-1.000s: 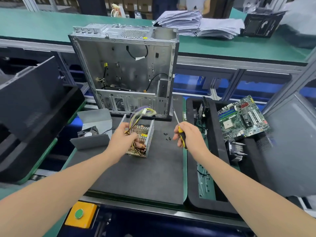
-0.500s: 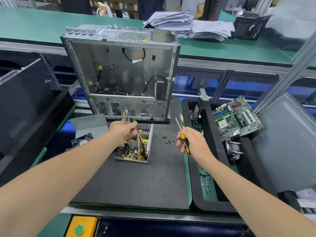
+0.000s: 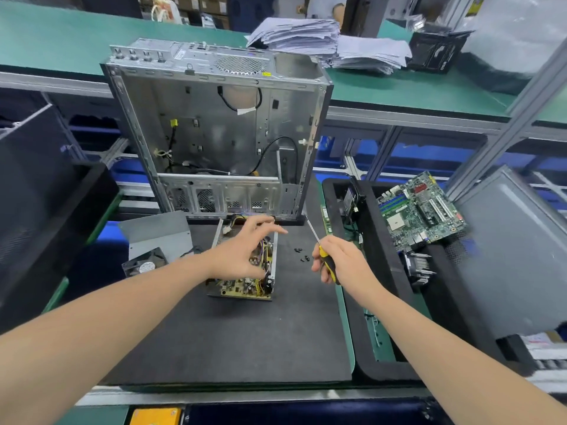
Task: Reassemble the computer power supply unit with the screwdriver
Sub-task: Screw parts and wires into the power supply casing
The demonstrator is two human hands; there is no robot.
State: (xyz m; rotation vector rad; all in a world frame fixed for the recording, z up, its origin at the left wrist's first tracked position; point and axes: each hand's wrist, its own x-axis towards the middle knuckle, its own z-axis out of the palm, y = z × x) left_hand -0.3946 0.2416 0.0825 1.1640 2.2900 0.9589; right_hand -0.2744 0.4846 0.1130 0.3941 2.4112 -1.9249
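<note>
The open power supply unit (image 3: 245, 289) lies on the black mat, its circuit board and coloured wires exposed inside a metal tray. My left hand (image 3: 239, 253) hovers just over it with fingers spread and holds nothing. My right hand (image 3: 340, 259) grips the yellow-and-black screwdriver (image 3: 327, 265) to the right of the unit, shaft pointing up and away. Several small black screws (image 3: 302, 255) lie on the mat between the unit and my right hand. The grey cover with its fan (image 3: 144, 266) rests to the left.
An empty computer case (image 3: 214, 133) stands upright right behind the unit. At the right, a black foam tray (image 3: 383, 357) holds a motherboard (image 3: 420, 207) and a heat sink (image 3: 418, 268). A black panel (image 3: 36, 185) leans at the left. Paper stacks (image 3: 331, 41) lie on the far green bench.
My left hand has let go of the wire bundle, which now lies in the unit, and its fingers have spread open. My right hand has kept hold of the screwdriver in about the same place.
</note>
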